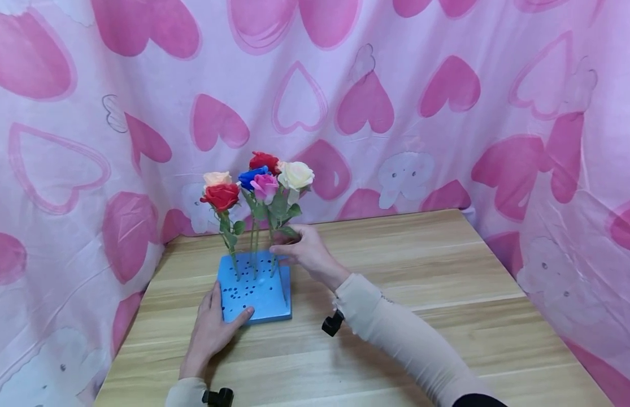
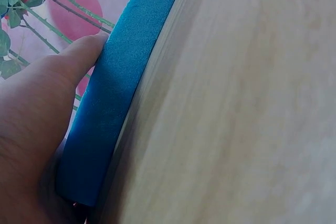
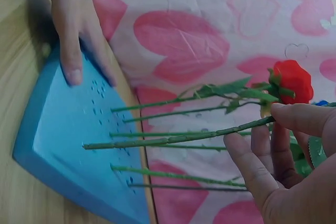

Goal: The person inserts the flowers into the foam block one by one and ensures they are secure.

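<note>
A blue block dotted with small holes sits on the table, several artificial roses upright in it. My left hand grips its near left corner, thumb on top and fingers along the left side. At the block's right, my right hand pinches a green flower stem between thumb and fingers. That stem's lower tip is at the block's top face; I cannot tell whether it is in a hole. The white rose is above this hand. Close by are a red rose, a pink rose and a blue rose.
The wooden table extends to the right of the block. Behind it hangs a pink curtain with hearts. Another red rose and a peach rose stand at the back of the bunch.
</note>
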`<state>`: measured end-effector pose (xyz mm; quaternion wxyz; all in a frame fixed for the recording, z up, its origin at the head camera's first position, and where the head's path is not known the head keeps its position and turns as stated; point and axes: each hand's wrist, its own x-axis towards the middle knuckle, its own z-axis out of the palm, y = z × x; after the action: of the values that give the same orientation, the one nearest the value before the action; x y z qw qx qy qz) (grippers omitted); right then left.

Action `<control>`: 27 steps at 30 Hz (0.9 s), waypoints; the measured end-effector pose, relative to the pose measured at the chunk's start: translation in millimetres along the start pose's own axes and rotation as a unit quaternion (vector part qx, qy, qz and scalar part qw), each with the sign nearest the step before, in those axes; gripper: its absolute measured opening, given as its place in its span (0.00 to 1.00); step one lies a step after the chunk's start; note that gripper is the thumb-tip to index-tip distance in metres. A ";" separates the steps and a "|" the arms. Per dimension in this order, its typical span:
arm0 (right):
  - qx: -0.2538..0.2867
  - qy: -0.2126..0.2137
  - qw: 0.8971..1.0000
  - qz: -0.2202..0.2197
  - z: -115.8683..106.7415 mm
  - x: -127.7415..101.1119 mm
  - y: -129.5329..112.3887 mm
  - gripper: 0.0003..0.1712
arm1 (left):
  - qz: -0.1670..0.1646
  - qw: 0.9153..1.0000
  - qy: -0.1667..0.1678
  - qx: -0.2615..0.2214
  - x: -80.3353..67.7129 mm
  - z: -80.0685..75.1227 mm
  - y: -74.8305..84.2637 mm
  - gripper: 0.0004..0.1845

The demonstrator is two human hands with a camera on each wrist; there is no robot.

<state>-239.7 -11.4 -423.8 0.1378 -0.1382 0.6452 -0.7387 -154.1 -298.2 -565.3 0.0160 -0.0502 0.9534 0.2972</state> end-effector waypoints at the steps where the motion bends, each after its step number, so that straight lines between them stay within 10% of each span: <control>1: 0.001 0.000 1.000 -0.002 2.5 0.7 0.4 0.20 | -0.001 1.000 -0.001 0.001 0.2 0.2 0.3 0.75; 27: 0.004 -0.008 0.999 -0.037 58.0 19.1 19.7 0.27 | -0.001 1.000 0.007 0.000 1.7 0.6 -0.4 0.74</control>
<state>-234.6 -74.3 -435.3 0.1162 -0.1670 0.6359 -0.7444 -155.7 -298.2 -566.1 0.0098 -0.0535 0.9533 0.2971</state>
